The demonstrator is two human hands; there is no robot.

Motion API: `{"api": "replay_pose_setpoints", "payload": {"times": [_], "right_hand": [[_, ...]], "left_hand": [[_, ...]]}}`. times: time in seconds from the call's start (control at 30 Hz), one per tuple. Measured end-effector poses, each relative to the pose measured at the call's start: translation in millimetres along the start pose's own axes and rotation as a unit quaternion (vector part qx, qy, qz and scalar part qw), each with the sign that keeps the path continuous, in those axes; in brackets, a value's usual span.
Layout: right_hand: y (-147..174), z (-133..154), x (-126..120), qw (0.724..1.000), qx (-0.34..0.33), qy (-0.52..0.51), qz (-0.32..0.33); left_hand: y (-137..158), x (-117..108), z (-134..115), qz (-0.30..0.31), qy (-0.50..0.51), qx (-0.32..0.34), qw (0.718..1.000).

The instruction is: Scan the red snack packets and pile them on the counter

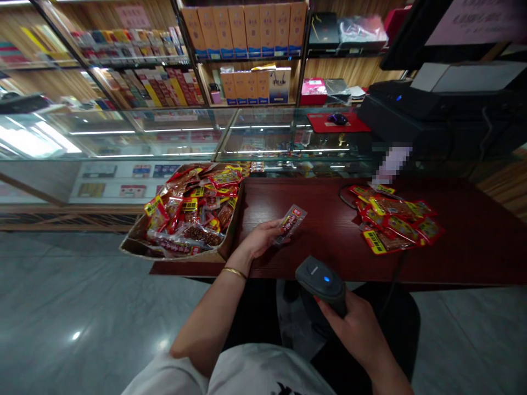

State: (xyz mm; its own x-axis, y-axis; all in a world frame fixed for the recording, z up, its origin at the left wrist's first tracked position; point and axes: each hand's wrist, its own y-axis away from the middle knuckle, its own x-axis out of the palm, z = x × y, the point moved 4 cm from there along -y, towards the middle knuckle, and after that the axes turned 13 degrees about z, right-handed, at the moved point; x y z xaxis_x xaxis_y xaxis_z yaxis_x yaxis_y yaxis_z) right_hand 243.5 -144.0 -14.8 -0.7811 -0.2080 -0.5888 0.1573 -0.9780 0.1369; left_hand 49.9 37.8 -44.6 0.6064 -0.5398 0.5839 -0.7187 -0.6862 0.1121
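Observation:
Between the fingers of my left hand (263,239) is a small clear snack packet (293,219) with a dark red label, held over the brown counter. My right hand (357,321) is wrapped round the grip of a black barcode scanner (320,278), which shows a blue light on top. The scanner's head is near the packet but apart from it. To the left of my left hand, an open cardboard box (230,241) holds many red and yellow snack packets (193,203). A loose pile of similar packets (395,219) lies on the counter at the right.
The dark red-brown counter (465,258) runs in front of me. Behind it stands a glass display case (181,131) with a red mouse pad (317,123) and a black mouse (337,118). A monitor (405,38) is at upper right. Shelves hold boxed goods (247,32).

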Motion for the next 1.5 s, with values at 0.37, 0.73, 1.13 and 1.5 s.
{"api": "replay_pose_setpoints", "payload": {"times": [0.37,0.73,1.13,1.5], "right_hand": [[1,0,-5,0.999,0.001,0.006,-0.037],[8,-3,-19,0.995,0.003,-0.03,-0.1],[32,-32,-44,0.97,0.07,-0.062,-0.224],[6,-35,-21,0.983,0.111,-0.036,-0.141]], "left_hand": [[-6,-9,5,-0.022,0.014,-0.009,1.0],[-16,20,6,-0.099,0.022,0.024,0.995],[-213,153,3,0.024,-0.04,-0.074,0.996],[61,51,-76,-0.241,-0.524,0.156,0.802]]}}
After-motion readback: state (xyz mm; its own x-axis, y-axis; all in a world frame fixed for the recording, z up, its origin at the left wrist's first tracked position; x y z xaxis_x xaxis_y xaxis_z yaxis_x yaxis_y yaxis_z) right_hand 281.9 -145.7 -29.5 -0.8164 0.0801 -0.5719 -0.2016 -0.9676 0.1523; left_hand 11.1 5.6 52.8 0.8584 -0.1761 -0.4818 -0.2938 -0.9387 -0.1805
